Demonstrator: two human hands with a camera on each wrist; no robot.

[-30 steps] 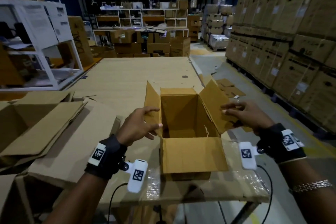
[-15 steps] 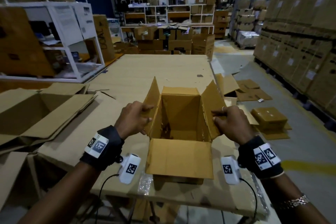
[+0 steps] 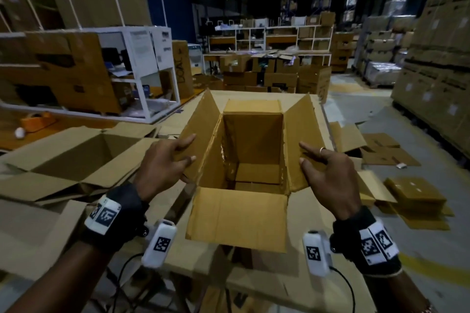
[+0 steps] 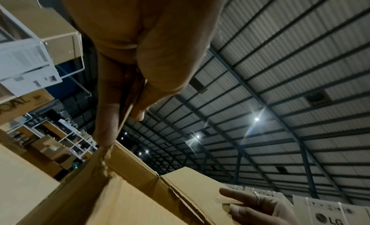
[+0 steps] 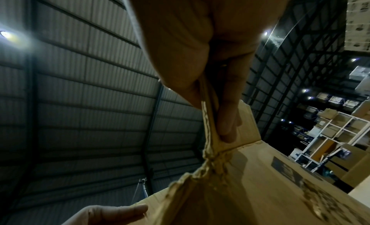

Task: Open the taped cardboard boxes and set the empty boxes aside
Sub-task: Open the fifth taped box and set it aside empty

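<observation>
An open, empty cardboard box (image 3: 254,150) is in front of me, its four top flaps spread, and it looks raised off the table. My left hand (image 3: 178,155) pinches the left side flap (image 3: 201,122), with fingers on its outer face. My right hand (image 3: 312,160) pinches the right side flap (image 3: 302,119). In the left wrist view the flap edge (image 4: 128,111) runs between thumb and fingers of my left hand (image 4: 124,101). The right wrist view shows my right hand (image 5: 212,101) clamped on torn flap cardboard (image 5: 208,149).
Another opened box (image 3: 76,157) lies to the left on the cardboard-covered table (image 3: 315,213). Flattened boxes (image 3: 414,198) litter the floor on the right. A white rack (image 3: 152,71) stands at the back left, and tall carton stacks (image 3: 437,71) line the right aisle.
Both hands went from spreading the side flaps to pinching them. The box has come up and closer to me, and my view has swung left.
</observation>
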